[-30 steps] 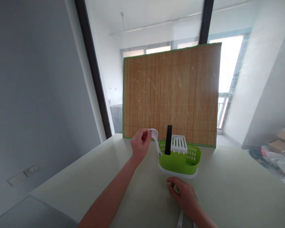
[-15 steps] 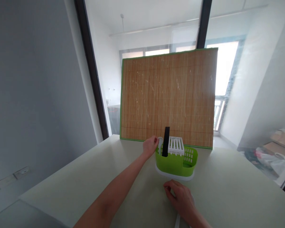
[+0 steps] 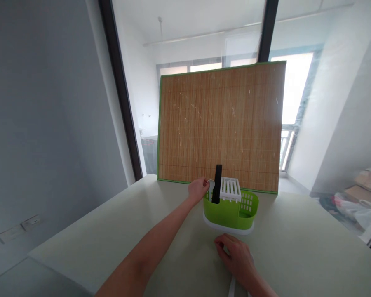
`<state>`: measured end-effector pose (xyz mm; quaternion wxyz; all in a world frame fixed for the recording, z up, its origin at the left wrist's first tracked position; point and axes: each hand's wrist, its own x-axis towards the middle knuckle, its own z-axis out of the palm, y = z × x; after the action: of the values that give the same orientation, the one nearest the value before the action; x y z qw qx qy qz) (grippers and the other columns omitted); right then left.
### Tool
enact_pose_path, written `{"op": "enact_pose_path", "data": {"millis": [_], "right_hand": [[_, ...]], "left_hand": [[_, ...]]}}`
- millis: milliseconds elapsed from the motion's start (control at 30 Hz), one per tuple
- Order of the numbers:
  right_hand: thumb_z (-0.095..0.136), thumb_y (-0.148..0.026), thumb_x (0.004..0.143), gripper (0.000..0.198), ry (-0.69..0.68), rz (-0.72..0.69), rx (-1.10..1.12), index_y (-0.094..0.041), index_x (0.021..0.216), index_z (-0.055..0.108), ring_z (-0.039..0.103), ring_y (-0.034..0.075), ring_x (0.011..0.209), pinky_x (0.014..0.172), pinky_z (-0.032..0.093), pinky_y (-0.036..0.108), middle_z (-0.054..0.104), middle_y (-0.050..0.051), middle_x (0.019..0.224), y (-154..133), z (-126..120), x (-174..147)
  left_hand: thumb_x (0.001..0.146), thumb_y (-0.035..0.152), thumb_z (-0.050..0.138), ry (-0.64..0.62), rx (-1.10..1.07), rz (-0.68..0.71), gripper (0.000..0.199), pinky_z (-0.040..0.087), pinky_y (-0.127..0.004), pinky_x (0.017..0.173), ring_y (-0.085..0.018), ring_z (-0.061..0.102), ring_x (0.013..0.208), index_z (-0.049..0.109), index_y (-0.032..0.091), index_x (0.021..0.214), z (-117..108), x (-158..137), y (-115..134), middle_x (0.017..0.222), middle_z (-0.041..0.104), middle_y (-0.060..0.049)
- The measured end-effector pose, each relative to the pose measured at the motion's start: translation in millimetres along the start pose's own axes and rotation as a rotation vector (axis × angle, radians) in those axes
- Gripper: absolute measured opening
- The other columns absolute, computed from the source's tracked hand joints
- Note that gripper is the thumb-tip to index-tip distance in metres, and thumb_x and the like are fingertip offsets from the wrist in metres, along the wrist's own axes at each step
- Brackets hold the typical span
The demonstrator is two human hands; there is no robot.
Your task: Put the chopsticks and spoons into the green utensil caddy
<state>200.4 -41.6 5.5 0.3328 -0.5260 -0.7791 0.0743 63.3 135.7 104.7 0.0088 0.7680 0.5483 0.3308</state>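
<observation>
Almost upright, the spoon (image 3: pixel 211 186) points bowl-up in the caddy (image 3: pixel 228 215), left hand (image 3: pixel 198 188) pinching it, right hand (image 3: pixel 234 253) curled, hold unclear.

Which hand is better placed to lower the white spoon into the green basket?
Left, I'd say: the left hand pinches the spoon at the basket's left end; the right hand is apart from both, nearer the person.

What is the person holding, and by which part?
The left hand holds a white spoon by its bowl end; whether the right hand holds anything cannot be told.
</observation>
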Motion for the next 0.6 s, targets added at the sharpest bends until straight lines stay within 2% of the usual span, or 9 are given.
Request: {"op": "enact_pose_path", "data": {"millis": [100,167,267,333,367,433,500,600], "right_hand": [[0.045,-0.021,0.085,0.017,0.019,0.000,0.003,-0.024,0.088,0.061,0.059,0.016,0.074,0.067,0.039,0.024,0.064,0.000,0.079,1,0,0],[0.045,-0.022,0.086,0.017,0.045,-0.002,0.017,-0.023,0.088,0.061,0.059,0.016,0.072,0.066,0.038,0.024,0.064,0.000,0.079,3,0,-1],[0.045,-0.026,0.086,0.017,0.116,0.026,0.063,-0.023,0.089,0.061,0.057,0.015,0.064,0.061,0.038,0.024,0.063,0.000,0.076,8,0,0],[0.045,-0.031,0.087,0.019,0.194,0.069,0.120,-0.022,0.090,0.062,0.052,0.014,0.055,0.055,0.036,0.023,0.062,-0.001,0.069,13,-2,2],[0.045,-0.034,0.087,0.021,0.239,0.096,0.156,-0.022,0.090,0.062,0.050,0.013,0.052,0.053,0.036,0.023,0.060,-0.001,0.065,16,-3,3],[0.045,-0.039,0.087,0.027,0.328,0.154,0.234,-0.019,0.090,0.063,0.048,0.013,0.050,0.050,0.035,0.023,0.057,-0.001,0.060,21,-6,5],[0.046,-0.042,0.086,0.031,0.404,0.208,0.308,-0.017,0.091,0.063,0.049,0.014,0.052,0.050,0.037,0.023,0.057,0.000,0.061,26,-10,6],[0.048,-0.044,0.085,0.033,0.480,0.254,0.384,-0.015,0.093,0.062,0.052,0.015,0.057,0.053,0.040,0.023,0.060,0.002,0.067,31,-16,7]], "left_hand": [[0.080,0.035,0.054,-0.005,-0.008,0.013,0.019,0.036,-0.024,0.060,-0.016,0.059,0.075,0.062,0.021,0.091,-3,-1,1,0.079,0.065,0.000],[0.079,0.034,0.056,0.020,-0.024,0.022,0.024,0.036,-0.024,0.061,-0.016,0.058,0.077,0.060,0.022,0.100,-8,-3,1,0.082,0.065,0.000],[0.078,0.036,0.056,0.185,-0.124,0.026,0.037,0.036,-0.023,0.062,-0.016,0.057,0.079,0.054,0.021,0.112,-17,-15,0,0.087,0.063,-0.001],[0.081,0.037,0.052,0.321,-0.238,0.002,0.034,0.037,-0.022,0.061,-0.013,0.055,0.072,0.053,0.020,0.111,-19,-34,0,0.082,0.061,0.000],[0.083,0.037,0.049,0.348,-0.296,-0.009,0.031,0.036,-0.022,0.059,-0.011,0.053,0.066,0.053,0.019,0.108,-18,-47,0,0.078,0.059,0.001],[0.085,0.036,0.045,0.283,-0.400,-0.001,0.026,0.035,-0.021,0.056,-0.009,0.048,0.056,0.055,0.019,0.101,-8,-78,4,0.070,0.057,0.003],[0.085,0.036,0.045,0.105,-0.460,0.046,0.024,0.035,-0.020,0.055,-0.008,0.047,0.053,0.057,0.019,0.098,6,-108,10,0.068,0.058,0.003],[0.081,0.038,0.050,-0.191,-0.442,0.080,0.026,0.037,-0.021,0.057,-0.010,0.051,0.057,0.061,0.021,0.099,29,-141,20,0.072,0.063,0.003]]}}
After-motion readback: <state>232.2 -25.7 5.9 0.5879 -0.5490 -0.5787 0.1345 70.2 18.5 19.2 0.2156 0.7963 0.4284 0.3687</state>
